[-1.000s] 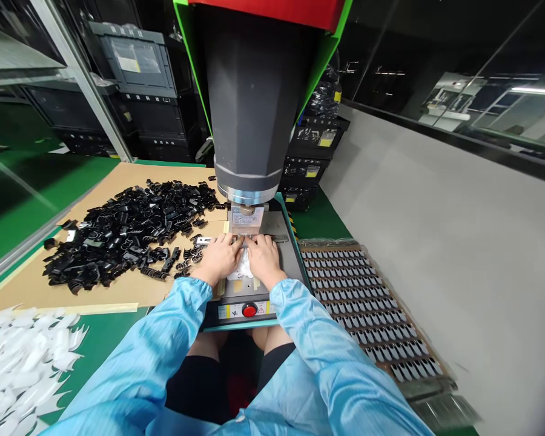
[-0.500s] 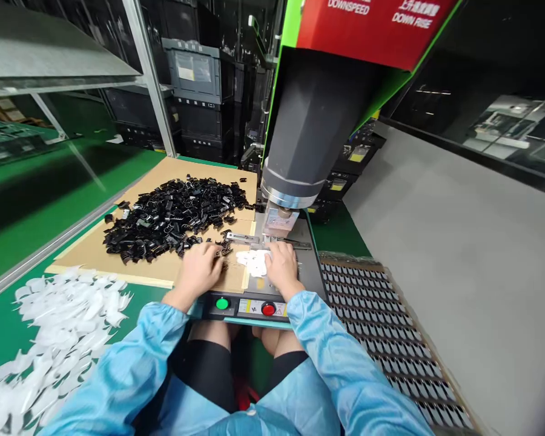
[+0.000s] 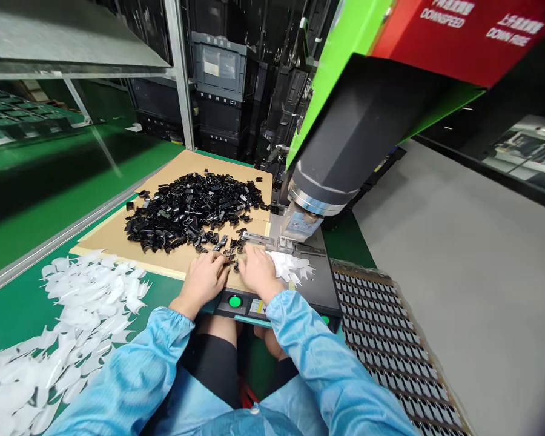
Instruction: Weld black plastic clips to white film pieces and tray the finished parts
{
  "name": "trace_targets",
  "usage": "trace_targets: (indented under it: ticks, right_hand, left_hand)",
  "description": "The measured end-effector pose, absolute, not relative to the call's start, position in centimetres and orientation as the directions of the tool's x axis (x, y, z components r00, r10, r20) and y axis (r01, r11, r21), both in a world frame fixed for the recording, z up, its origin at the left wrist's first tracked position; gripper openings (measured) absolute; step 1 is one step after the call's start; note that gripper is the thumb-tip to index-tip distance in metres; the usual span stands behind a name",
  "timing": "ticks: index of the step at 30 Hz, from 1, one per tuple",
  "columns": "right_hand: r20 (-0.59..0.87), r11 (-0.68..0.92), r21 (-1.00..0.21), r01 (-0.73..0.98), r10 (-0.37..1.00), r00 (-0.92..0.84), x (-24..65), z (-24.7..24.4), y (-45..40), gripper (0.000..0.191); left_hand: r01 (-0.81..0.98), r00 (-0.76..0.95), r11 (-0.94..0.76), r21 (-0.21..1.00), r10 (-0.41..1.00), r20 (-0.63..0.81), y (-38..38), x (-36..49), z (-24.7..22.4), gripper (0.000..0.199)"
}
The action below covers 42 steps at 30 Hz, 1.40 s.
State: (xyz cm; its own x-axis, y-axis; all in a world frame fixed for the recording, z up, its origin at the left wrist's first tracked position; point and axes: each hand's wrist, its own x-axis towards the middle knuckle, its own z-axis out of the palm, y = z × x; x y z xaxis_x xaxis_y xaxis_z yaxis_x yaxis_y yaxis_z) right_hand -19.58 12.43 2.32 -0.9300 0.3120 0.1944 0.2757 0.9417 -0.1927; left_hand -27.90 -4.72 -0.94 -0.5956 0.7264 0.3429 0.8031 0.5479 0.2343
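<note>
Lying between left fingers (image 3: 218, 261) and right fingers (image 3: 249, 259) are black pieces (image 3: 230, 254); whether either clamps any, I cannot tell.

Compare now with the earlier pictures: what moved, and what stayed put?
The left hand moved left off the metal fixture first, then the right hand followed. Both are now at the loose black parts beside the black pile; whether either grips one is unclear. The camera view swung left too. The black pile, the white heap and the tray of grey parts look unmoved.
</note>
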Motion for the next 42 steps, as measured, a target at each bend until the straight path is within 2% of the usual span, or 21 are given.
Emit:
trace_targets:
  ticks: [3,6,11,15,19,22,25,30,36,39,42]
  right_hand:
    - [0.146,0.954,-0.138,0.266,0.285,-0.947,-19.2,2.3,11.1,0.031]
    - [0.131,0.957,-0.094,0.273,0.284,-0.95,-19.0,2.1,10.2,0.026]
    - [0.155,0.969,-0.104,0.226,0.24,-0.958,-18.0,1.6,10.0,0.026]
    - [0.226,0.957,-0.226,0.183,0.234,-0.946,-15.3,1.8,11.9,0.035]
    - [0.36,0.879,-0.388,0.276,0.421,-0.833,-12.0,2.1,16.6,0.034]
    - [0.396,0.818,-0.404,0.409,0.559,-0.728,-10.9,1.9,20.6,0.026]
    - [0.42,0.795,-0.369,0.482,0.605,-0.676,-11.3,1.5,23.5,0.025]
    - [0.407,0.806,-0.289,0.516,0.591,-0.696,-12.4,0.9,24.9,0.027]
    - [0.366,0.845,-0.177,0.504,0.532,-0.763,-12.6,1.1,24.2,0.035]
    - [0.345,0.847,-0.165,0.506,0.53,-0.775,-12.8,1.5,24.1,0.033]
    - [0.337,0.852,-0.204,0.482,0.523,-0.783,-12.7,2.0,24.3,0.037]
  left_hand:
    - [0.802,-0.597,0.549,0.233,0.73,0.333,-4.5,-28.1,-1.2,0.022]
    - [0.811,-0.586,0.54,0.227,0.742,0.326,-4.3,-28.2,-1.5,0.02]
    - [0.827,-0.562,0.522,0.209,0.757,0.333,-4.5,-28.1,-1.8,0.02]
    - [0.828,-0.557,0.457,0.324,0.734,0.389,-4.8,-27.7,-1.5,0.021]
    - [0.842,-0.522,0.334,0.423,0.7,0.487,-2.3,-27.0,-0.2,0.03]
    - [0.871,-0.472,0.289,0.398,0.718,0.512,2.4,-26.7,0.7,0.032]
    - [0.891,-0.438,0.287,0.353,0.752,0.493,7.8,-26.6,1.3,0.035]
    - [0.899,-0.435,0.36,0.248,0.792,0.427,13.1,-26.3,1.2,0.036]
    - [0.911,-0.408,0.398,0.104,0.839,0.36,13.5,-25.5,1.3,0.038]
    - [0.915,-0.401,0.393,0.094,0.855,0.329,13.7,-25.3,1.8,0.036]
    - [0.918,-0.396,0.378,0.118,0.867,0.302,13.8,-25.4,2.3,0.033]
